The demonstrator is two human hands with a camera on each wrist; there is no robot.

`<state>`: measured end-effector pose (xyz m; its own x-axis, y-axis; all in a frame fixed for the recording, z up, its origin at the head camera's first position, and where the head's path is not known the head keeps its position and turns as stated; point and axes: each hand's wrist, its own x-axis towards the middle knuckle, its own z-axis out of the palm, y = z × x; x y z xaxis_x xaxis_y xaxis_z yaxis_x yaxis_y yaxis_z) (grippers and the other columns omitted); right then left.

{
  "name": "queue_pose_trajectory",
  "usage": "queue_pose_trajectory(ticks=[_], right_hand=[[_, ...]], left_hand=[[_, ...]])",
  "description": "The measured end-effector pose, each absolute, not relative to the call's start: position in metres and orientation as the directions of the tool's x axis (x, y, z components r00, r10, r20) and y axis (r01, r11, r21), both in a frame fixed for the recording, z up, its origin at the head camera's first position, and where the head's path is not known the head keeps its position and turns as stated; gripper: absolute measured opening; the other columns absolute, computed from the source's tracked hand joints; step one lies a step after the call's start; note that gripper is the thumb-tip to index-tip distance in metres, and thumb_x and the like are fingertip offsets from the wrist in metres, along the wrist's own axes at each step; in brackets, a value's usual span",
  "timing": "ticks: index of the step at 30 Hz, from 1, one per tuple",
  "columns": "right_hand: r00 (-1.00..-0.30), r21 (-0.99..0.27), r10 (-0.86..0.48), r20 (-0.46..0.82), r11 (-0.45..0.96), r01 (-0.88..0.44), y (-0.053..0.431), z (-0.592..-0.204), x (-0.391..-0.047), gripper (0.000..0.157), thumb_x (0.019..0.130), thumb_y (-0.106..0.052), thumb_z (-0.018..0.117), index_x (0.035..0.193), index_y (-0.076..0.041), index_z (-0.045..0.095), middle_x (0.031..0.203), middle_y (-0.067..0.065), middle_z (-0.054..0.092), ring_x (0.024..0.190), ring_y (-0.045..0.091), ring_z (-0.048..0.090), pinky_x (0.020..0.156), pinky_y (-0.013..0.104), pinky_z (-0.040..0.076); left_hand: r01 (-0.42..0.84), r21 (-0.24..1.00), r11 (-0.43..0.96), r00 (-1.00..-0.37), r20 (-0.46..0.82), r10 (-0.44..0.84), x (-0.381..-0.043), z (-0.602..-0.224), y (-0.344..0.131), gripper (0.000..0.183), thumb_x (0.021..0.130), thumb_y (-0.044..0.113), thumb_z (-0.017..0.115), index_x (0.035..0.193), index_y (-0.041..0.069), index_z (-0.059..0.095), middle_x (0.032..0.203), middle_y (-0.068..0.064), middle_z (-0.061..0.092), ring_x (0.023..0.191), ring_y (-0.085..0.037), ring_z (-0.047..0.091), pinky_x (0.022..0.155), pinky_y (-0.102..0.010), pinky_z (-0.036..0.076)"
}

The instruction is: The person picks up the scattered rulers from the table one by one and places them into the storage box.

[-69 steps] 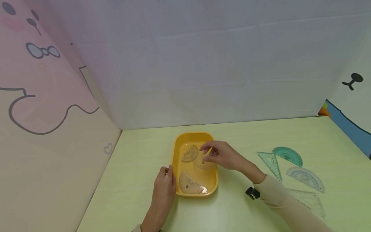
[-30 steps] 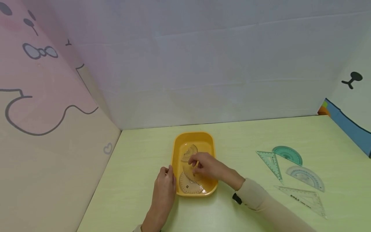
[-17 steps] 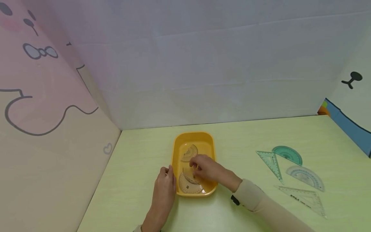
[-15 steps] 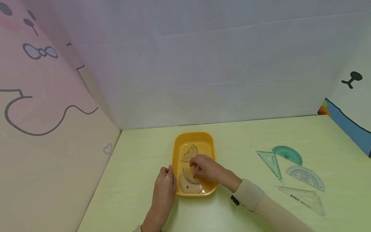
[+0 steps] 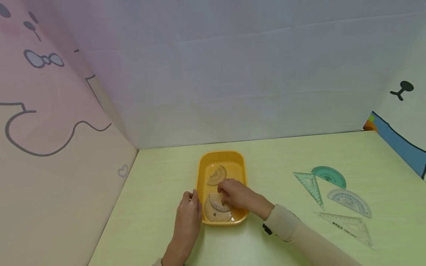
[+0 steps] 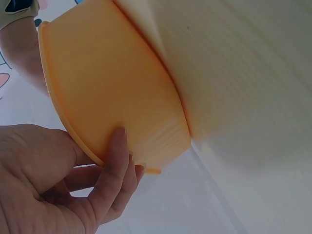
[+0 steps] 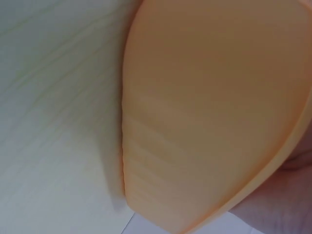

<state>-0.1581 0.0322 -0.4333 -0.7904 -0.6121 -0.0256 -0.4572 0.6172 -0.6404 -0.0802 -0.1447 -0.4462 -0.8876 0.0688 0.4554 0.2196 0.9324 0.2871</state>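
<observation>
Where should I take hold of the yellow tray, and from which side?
Probably by the left rim of the yellow tray, coming from the left: the lip juts past a sloping wall, giving fingers purchase. The left hand grips that side, while the right hand reaches in over the opposite edge.

Soft light washes a pale green table (image 5: 159,177), glinting in the near end of a yellow tray (image 5: 235,170). The right wrist view appears dim and hazy.

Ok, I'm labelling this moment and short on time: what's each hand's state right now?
Left hand: holding the yellow tray by its side.
Right hand: at a clear protractor in it; gripping or just touching, cannot tell.
</observation>
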Motion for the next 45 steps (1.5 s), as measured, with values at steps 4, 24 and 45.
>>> queue_pose_trajectory(ticks=[4, 24, 45], right_hand=[[-0.793, -0.632, -0.609, -0.023, 0.623, -0.461, 0.032, -0.433, -0.157, 0.010, 0.092, 0.002, 0.072, 0.101, 0.002, 0.067, 0.091, 0.007, 0.063, 0.082, 0.019, 0.052, 0.078, 0.037, 0.051], [-0.780, -0.579, -0.625, 0.027, 0.626, -0.522, 0.036, -0.430, -0.152, 0.013, 0.091, 0.002, 0.074, 0.102, 0.002, 0.068, 0.093, 0.008, 0.063, 0.084, 0.020, 0.054, 0.079, 0.036, 0.053], [-0.781, -0.641, -0.624, 0.031, 0.587, -0.495, 0.064, -0.412, -0.156, 0.025, 0.094, -0.004, 0.073, 0.118, 0.003, 0.068, 0.112, 0.015, 0.066, 0.101, 0.031, 0.061, 0.091, 0.044, 0.055]], left_hand=[[0.217, 0.291, 0.932, -0.890, 0.451, 0.066, -0.081, -0.446, -0.145, 0.030, 0.087, -0.012, 0.073, 0.116, -0.014, 0.066, 0.091, -0.017, 0.056, 0.074, -0.027, 0.065, 0.064, -0.033, 0.060], [0.157, 0.304, 0.939, -0.927, 0.374, 0.034, -0.080, -0.442, -0.143, 0.034, 0.089, -0.008, 0.073, 0.122, -0.014, 0.065, 0.094, -0.017, 0.058, 0.077, -0.025, 0.065, 0.068, -0.033, 0.060], [0.151, 0.292, 0.945, -0.927, 0.374, 0.033, -0.080, -0.442, -0.145, 0.032, 0.089, -0.007, 0.073, 0.120, -0.012, 0.065, 0.094, -0.016, 0.057, 0.076, -0.025, 0.065, 0.066, -0.033, 0.059]])
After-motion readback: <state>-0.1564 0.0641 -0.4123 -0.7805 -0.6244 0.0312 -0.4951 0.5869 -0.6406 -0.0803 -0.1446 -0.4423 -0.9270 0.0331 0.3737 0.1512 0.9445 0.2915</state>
